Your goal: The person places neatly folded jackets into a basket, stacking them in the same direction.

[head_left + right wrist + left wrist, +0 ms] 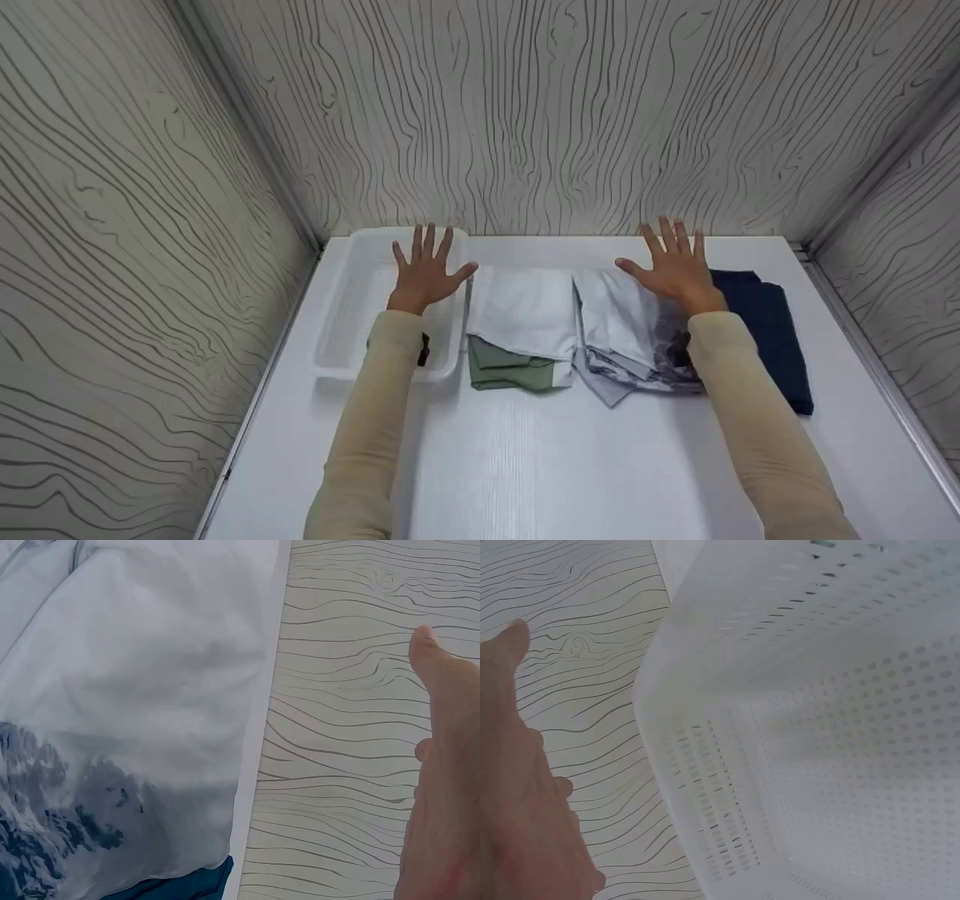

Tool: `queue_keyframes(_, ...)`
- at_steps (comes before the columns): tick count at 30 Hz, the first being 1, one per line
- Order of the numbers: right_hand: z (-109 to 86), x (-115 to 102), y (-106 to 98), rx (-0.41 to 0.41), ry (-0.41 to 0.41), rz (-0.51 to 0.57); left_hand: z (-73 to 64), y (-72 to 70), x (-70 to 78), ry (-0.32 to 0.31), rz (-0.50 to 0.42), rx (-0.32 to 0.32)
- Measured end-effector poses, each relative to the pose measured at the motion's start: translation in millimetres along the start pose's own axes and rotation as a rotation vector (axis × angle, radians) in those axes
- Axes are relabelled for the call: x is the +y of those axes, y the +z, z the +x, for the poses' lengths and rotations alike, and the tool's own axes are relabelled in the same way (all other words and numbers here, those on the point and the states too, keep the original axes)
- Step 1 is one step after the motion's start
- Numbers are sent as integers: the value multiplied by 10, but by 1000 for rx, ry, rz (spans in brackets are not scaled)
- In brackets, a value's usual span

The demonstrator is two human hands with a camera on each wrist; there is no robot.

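Note:
Fingers spread wide, my left hand (427,277) is held over the white perforated plastic basket (337,337), whose inside shows only bare mesh in the left wrist view. My right hand (679,274), fingers likewise splayed, hovers above a folded white and grey patterned cloth (619,315) and partly covers it. Neither hand holds anything. Between the hands lies a folded white cloth (525,307) with a green part (514,367) showing at its near end. A folded navy cloth (769,337) lies at the far right, partly behind the right forearm.
The white table (510,465) runs up to a wood-grain patterned back wall (510,112). Similar panels stand on the left (112,262) and right. The basket and folded cloths form a row along the table's far side.

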State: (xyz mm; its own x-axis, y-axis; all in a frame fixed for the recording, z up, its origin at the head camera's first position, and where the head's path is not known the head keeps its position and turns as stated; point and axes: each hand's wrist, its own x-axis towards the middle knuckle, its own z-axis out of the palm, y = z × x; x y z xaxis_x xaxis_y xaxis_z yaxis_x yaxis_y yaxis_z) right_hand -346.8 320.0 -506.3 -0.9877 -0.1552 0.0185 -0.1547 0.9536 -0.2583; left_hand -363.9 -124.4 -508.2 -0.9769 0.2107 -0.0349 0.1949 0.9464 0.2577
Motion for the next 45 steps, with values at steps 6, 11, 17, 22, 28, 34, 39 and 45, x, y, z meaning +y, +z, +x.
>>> queue_keyframes(6,26,-38,6,2,-5,39,-17,-23,-1,1,-13,15)
queue_keyframes(11,44,-75,50,32,-13,116,-3,4,-2,8,-60,32)
queue_keyframes(17,27,-162,102,55,-2,190,24,48,-2,52,-77,73)
queue_keyframes(22,27,-260,120,72,9,242,3,49,27,119,-118,161)
queue_keyframes(28,-7,-369,159,58,20,301,-44,76,96,170,-172,238)
queue_keyframes(34,-52,-438,232,54,6,403,-93,97,202,163,-230,233)
queue_keyframes(39,-53,-475,319,66,9,450,-120,140,284,157,-279,217)
queue_keyframes(45,-59,-538,417,70,10,531,-166,211,357,127,-325,206)
